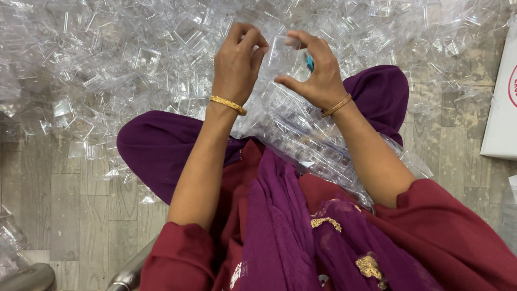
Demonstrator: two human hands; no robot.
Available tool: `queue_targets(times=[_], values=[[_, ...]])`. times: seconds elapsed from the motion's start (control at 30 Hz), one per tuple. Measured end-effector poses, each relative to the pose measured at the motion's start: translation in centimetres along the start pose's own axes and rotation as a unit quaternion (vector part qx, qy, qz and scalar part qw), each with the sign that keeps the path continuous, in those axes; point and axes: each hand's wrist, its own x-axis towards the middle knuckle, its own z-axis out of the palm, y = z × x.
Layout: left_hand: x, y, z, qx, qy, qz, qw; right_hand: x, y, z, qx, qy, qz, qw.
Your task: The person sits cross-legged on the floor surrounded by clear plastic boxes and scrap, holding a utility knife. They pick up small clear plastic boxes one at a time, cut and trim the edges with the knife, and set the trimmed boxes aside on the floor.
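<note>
Above the lap, both hands pinch one clear plastic box.

From the head view, the left hand (237,67) curls its fingers onto the clear plastic box (277,56), while the right hand (318,73) grips its other side between thumb and forefinger. A heap of clear plastic pieces (134,59) covers the wooden floor (70,199); a stacked row (307,134) lies on the purple-trousered knees.

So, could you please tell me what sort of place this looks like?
Probably an informal workshop or home piecework spot: a heap of clear plastic boxes covers the wood-look floor, and the left hand and right hand hold one clear piece.
</note>
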Motion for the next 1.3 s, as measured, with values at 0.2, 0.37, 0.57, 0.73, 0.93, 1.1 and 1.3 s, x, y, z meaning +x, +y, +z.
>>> queue_targets(times=[0.2,0.37,0.57,0.73,0.93,1.1,1.3], values=[[0.1,0.0,-0.2,-0.027,0.008,-0.013,1.000,0.2,0.0,0.2,0.003,0.003,-0.007,1.000],[-0.1,0.1,-0.7,-0.090,-0.004,0.015,0.996,0.2,0.2,0.1,0.024,-0.004,0.004,1.000],[-0.2,-0.2,0.0,-0.006,0.015,-0.031,0.999,0.0,-0.2,0.4,-0.011,-0.012,-0.014,1.000],[-0.8,-1.0,-0.1,-0.101,-0.031,-0.042,0.994,0.5,-0.2,-0.1,-0.039,-0.017,0.008,0.999],[-0.6,-1.8,0.5,-0.071,-0.024,-0.079,0.994,0.6,-0.6,-0.5,-0.065,-0.003,-0.083,0.994],[-0.4,-1.5,0.5,-0.095,0.015,-0.128,0.987,0.6,-0.7,-0.5,-0.063,-0.013,-0.091,0.994],[0.0,-1.4,-1.0,-0.189,0.006,-0.233,0.954,0.6,-0.5,-0.5,-0.024,-0.018,-0.048,0.998]])
